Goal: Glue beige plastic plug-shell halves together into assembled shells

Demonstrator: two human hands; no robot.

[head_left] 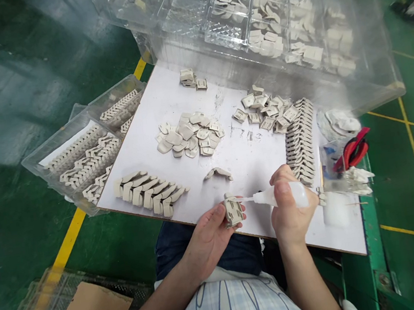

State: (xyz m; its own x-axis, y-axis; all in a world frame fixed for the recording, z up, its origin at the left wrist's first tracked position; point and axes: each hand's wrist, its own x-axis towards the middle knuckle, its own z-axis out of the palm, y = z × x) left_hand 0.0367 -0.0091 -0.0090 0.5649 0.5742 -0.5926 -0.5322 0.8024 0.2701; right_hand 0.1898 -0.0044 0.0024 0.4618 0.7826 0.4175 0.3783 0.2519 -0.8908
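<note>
Near the front edge of the white board, my left hand (211, 235) is closed on a small beige plastic part (233, 211) with slots in its face. My right hand (292, 210) grips a white squeeze bottle (268, 197), its thin nozzle pointing left with the tip at the upper part of the slotted piece. Whether liquid comes out is too small to tell. Just beyond lies a single bent beige part (218, 173). To the left, several bent parts (151, 189) stand in a slanted row, and a heap of flat rounded beige pieces (189, 134) lies farther back.
A heap of slotted pieces (265, 110) and a long stacked row (299, 141) occupy the board's right side. Red-handled pliers (353, 149) rest in a clear box at the right edge. Clear compartment trays stand behind (211, 39) and at left (37, 158).
</note>
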